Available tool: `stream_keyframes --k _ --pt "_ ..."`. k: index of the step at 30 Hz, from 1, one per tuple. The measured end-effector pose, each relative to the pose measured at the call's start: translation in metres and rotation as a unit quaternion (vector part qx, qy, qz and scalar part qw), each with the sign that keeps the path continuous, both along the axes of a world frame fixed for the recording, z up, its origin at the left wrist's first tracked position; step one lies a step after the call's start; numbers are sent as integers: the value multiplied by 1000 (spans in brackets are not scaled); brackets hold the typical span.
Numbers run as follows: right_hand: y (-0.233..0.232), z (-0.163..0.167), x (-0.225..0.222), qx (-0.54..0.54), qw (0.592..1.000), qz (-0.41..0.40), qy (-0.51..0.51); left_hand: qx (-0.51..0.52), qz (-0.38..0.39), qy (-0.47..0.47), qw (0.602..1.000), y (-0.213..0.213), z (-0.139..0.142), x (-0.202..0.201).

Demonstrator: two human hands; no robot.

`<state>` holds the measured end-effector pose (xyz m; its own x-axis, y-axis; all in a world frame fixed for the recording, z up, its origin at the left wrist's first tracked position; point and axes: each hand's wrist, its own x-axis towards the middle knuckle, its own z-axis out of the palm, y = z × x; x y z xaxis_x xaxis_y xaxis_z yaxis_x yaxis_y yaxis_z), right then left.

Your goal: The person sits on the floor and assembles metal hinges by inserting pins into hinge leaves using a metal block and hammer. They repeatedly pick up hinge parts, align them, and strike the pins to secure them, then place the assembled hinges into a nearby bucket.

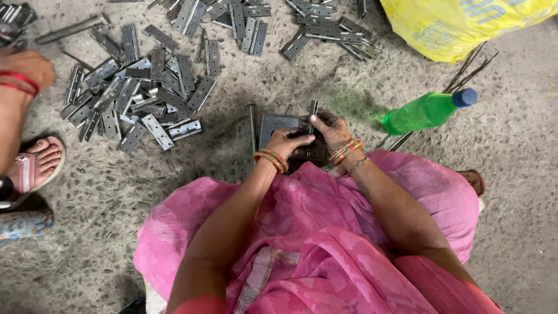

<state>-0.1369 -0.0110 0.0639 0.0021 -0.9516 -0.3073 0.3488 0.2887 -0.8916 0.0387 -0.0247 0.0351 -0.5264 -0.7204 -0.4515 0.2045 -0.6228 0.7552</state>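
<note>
**Two hands working a hinge over a steel block**

One pink garment (pixel 325 244) is filling the lower half of the frame, draped over the seated person's lap. One yellow sack (pixel 459 26) with blue print is lying at the upper right corner, its edge cut off by the frame. Two heaps of grey hinge plates are spreading over the floor: the bigger heap (pixel 133 93) at the upper left, too many and too overlapped to count, and a looser heap (pixel 279 23) along the top edge. One green plastic bottle (pixel 427 110) with a blue cap is lying on its side at the right of centre. One dark steel block (pixel 279 125) is sitting on the floor at the centre, just beyond the knees.

Both forearms are reaching forward and meeting over the block, wrists bangled. The left hand (pixel 289 142) is curling its fingers down, pressing on the dark piece beneath it. The right hand (pixel 330 129) is pinching one narrow hinge (pixel 313 110) upright between thumb and fingers, at the block's right edge.

At the far left, another person's sandalled foot (pixel 38 163) and banded wrist (pixel 20 81) are showing
</note>
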Motion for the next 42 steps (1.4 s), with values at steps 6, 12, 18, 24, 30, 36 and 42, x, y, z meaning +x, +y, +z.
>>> stream_keyframes --k 6,12,18,24,30,36,42 --pt "-5 -11 -3 -50 995 -84 -35 48 60 82 994 -13 -13 -8" --pt "-4 -15 2 -34 995 -80 -55 18 23 -11 1000 -15 -17 -6" --pt "-7 -13 6 -23 960 -80 267 -342 -7 -230 911 -21 -20 5" --pt "-1 -20 4 126 851 -37 509 -375 -52 -487 787 -11 -10 11" --pt "-1 -32 7 107 847 -36 520 -472 -176 -514 695 28 -33 -17" --pt "-5 -31 -7 130 850 -38 509 -448 -174 -511 713 20 -29 -16" --pt "-47 -27 -26 -39 795 -76 600 -433 -95 -479 758 5 24 -15"
